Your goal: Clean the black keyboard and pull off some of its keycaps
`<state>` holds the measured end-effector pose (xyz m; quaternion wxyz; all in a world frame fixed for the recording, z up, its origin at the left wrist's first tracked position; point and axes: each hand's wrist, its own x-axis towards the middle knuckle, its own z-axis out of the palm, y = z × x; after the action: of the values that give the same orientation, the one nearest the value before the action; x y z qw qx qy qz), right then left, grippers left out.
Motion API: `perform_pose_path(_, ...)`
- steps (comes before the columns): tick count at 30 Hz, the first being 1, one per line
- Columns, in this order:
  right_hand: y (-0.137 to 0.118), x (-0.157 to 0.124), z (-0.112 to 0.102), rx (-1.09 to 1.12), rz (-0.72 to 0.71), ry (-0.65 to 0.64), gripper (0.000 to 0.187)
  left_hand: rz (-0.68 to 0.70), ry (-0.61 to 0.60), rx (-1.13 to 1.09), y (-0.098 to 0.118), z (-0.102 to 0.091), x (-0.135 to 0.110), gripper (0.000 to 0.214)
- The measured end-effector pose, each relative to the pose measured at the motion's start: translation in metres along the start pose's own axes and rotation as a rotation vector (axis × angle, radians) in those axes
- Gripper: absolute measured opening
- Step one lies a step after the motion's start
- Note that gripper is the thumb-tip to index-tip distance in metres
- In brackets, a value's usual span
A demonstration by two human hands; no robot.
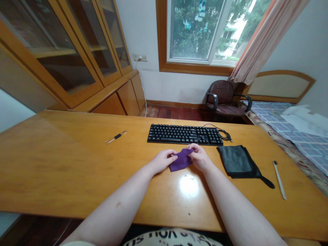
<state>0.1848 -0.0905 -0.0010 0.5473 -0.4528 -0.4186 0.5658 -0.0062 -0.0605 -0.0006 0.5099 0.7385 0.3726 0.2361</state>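
I saw daylight and green trees (180, 15) through a white-framed sliding window (192, 44) — a pink fabric curtain (271, 37) hung at its right. Below, a brown padded armchair (221, 92) stood on dark red floorboards (176, 111) by the white wall (174, 83). Tall glass-fronted wooden cabinets (74, 44) filled my left; glare (189, 186) whitened the glossy yellow-brown wooden desk (64, 164).

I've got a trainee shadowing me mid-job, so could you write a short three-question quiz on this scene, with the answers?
1. What do the left hand and right hand both hold?
A) a pink curtain
B) a piece of purple fabric
C) a chair arm

2. True or false: the folded gray cloth lies between the right hand and the white-handled tool.

3. Fill in the blank: just beyond the hands lies a black ____.

Key: 1. B; 2. true; 3. keyboard.
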Motion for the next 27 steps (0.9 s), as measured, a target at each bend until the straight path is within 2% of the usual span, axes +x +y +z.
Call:
perform_pose_path(2, 0.002, 0.0023, -0.0006, -0.015, 0.014, 0.045, 0.028, -0.019, 0.009, -0.078, -0.0034, 0.0017, 0.0017, 0.018)
perform_pose_path(4, 0.0036, 0.0046, -0.0012, -0.009, 0.015, 0.076, 0.035, -0.024, 0.076, -0.177, -0.006, 0.0027, 0.0036, 0.018)
perform_pose_path(8, 0.0038, 0.0061, -0.0005, 0.07, 0.105, 0.003, 0.043, -0.043, 0.223, -0.374, -0.0056, 0.0003, 0.0062, 0.041)
perform_pose_path(11, 0.003, 0.0045, 0.0012, 0.005, 0.198, -0.058, 0.044, -0.066, 0.247, -0.513, -0.0036, -0.0022, 0.007, 0.065)
perform_pose_path(13, 0.0028, 0.0037, 0.0019, -0.04, 0.184, -0.043, 0.043, -0.102, 0.241, -0.62, -0.0041, -0.0019, 0.0073, 0.076)
perform_pose_path(16, 0.0032, 0.0048, 0.0007, -0.034, 0.116, 0.019, 0.044, -0.275, 0.241, -0.696, -0.007, 0.0012, 0.0075, 0.064)
perform_pose_path(18, 0.0041, 0.0064, -0.0012, 0.001, 0.071, 0.029, 0.045, -0.341, 0.227, -0.682, -0.0079, 0.0028, 0.0073, 0.053)
perform_pose_path(22, 0.0059, 0.0078, -0.0038, 0.056, -0.065, 0.088, 0.04, -0.188, 0.182, -0.708, -0.0037, 0.0022, 0.0061, 0.055)
perform_pose_path(24, 0.0055, 0.0068, -0.003, 0.093, -0.096, 0.092, 0.044, -0.117, 0.193, -0.738, -0.001, 0.0009, 0.0058, 0.057)
perform_pose_path(27, 0.0045, 0.0043, 0.0002, 0.063, 0.067, -0.05, 0.048, -0.073, 0.225, -0.729, 0.0001, -0.0007, 0.0059, 0.059)
